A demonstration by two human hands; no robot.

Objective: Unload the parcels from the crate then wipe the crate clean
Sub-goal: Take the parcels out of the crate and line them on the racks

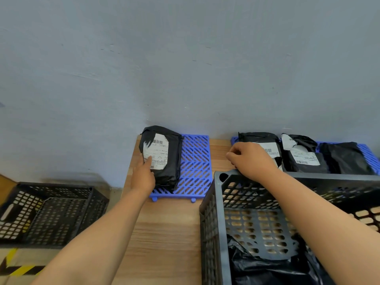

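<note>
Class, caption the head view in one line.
Left hand touches a parcel on a blue mat; right hand curls beyond the crate.

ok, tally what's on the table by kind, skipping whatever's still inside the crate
Black plastic-wrapped parcels, laid out on the mats: 4
Blue slotted plastic mats: 2
Black perforated plastic crate: 1
Total: 7

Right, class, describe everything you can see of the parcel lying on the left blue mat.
The parcel is a bulging black plastic mailer bag with a white barcoded label on top, torn at its upper left corner. It lies flat on the left part of the blue mat, far end near the grey wall. The left hand touches its near left edge, a finger on the label.
</note>
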